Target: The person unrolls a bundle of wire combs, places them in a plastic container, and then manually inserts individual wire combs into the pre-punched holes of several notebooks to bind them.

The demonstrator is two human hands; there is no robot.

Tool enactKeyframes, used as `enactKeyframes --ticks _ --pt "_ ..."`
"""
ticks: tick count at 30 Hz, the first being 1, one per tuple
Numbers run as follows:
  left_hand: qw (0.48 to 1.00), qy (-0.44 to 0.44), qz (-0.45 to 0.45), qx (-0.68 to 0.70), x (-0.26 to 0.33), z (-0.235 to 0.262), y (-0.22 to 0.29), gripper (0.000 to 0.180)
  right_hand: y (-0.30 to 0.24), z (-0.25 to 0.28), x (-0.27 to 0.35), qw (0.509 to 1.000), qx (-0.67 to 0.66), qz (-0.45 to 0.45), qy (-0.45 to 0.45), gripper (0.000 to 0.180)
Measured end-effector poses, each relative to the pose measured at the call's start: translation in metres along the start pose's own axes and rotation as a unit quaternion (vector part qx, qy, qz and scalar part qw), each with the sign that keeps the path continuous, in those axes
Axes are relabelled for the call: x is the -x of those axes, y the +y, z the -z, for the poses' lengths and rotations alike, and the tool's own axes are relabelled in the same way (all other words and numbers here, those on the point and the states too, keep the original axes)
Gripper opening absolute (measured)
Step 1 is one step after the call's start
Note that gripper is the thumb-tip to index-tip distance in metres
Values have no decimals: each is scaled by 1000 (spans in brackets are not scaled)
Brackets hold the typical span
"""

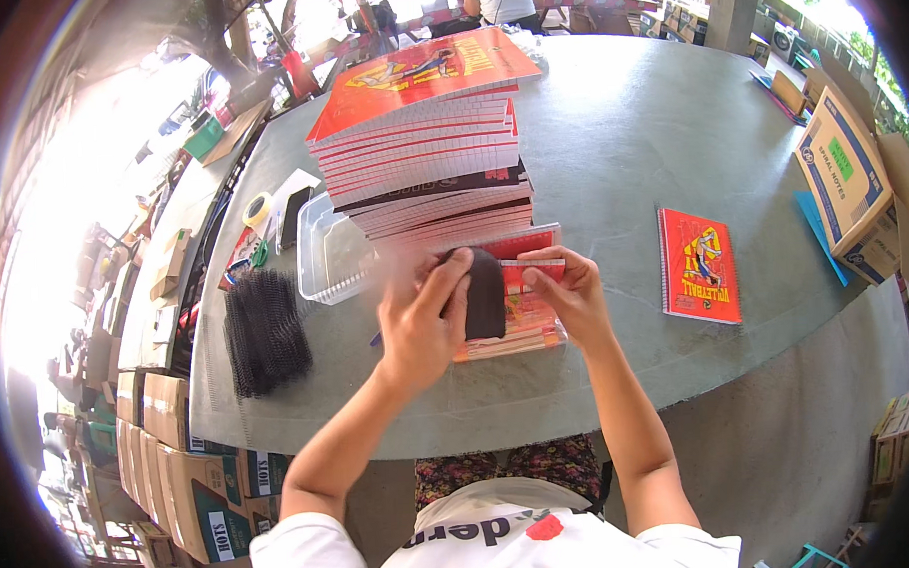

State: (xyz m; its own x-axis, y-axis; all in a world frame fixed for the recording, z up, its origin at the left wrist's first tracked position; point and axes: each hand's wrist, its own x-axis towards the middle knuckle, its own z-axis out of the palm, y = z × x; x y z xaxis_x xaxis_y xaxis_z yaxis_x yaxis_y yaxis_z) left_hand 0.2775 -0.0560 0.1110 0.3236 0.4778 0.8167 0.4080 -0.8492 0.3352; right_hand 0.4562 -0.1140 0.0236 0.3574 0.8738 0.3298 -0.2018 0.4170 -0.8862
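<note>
Both my hands meet over the table in front of a tall stack of notebooks (420, 150), most with red covers and one black-edged. In my left hand (418, 320) is a dark, flat piece with a rounded top (487, 295); its kind I cannot make out. My right hand (575, 290) pinches the edge of a red notebook (529, 277) between thumb and fingers, just right of the dark piece. Beneath the hands lie more notebooks (512, 344), orange and red, partly hidden. Further right, a single spiral notebook (699, 265) with a red cover lies flat.
Left of the stack stands a clear plastic tub (323, 244). A bundle of black spiral coils (266, 336) lies near the left edge, beside a tape roll (258, 209) and green-handled scissors (260, 255). A cardboard box (847, 185) sits at the table's right edge.
</note>
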Motion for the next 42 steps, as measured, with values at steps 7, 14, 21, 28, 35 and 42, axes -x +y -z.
enactKeyframes --ticks 7,14,21,28,35,42 --pt "985 -163 -46 30 4 -17 1 23 -6 0 -1 1000 0 11 -21 20" --pt "964 -258 -41 51 12 -25 10 26 -8 12 3 988 -130 -62 -51 43" --pt "961 -270 27 57 2 -28 26 24 -13 8 7 980 -176 -59 -66 38" --pt "956 -287 -17 58 57 -57 26 32 -10 20 1 995 -17 -68 -70 32" --pt "983 -105 -143 -46 34 -28 31 29 -6 17 9 992 0 92 -92 6" --pt "965 -232 -99 -71 -2 -33 26 22 -14 13 13 1000 7 17 -25 14"
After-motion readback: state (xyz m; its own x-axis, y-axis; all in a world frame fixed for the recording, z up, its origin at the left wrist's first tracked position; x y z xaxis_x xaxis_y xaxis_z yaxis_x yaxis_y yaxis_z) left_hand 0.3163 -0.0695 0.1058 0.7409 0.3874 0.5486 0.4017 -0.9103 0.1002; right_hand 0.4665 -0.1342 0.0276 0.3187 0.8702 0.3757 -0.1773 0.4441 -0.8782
